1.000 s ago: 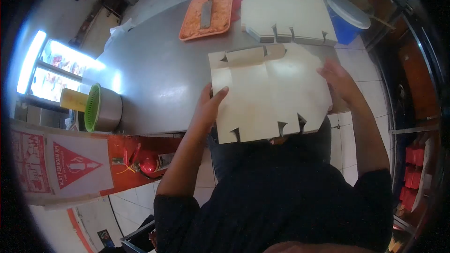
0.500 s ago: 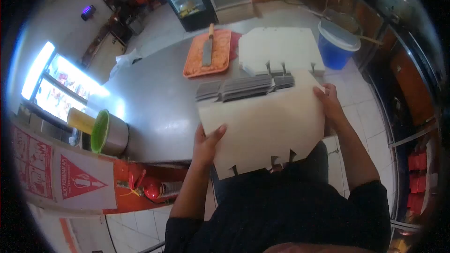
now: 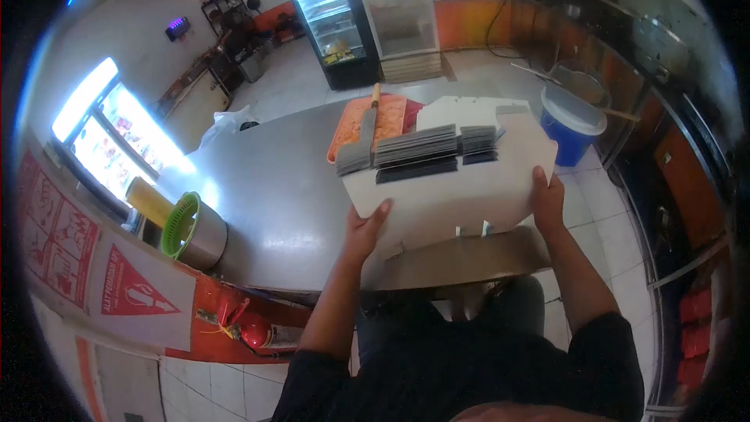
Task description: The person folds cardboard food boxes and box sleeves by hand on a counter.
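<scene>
In the head view, the left hand (image 3: 366, 228) and right hand (image 3: 549, 198) have their fingers closed on opposite sides of stacked cardboard box blanks (image 3: 469, 197), tilted between them above the desk (image 3: 285, 195); steadying the loose layers seems to call for even pressure.

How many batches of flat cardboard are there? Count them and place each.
2. One stack is held between the left hand and right hand; the other batch lies beyond it on the metal table, partly hidden by it. More may be hidden behind.
</scene>
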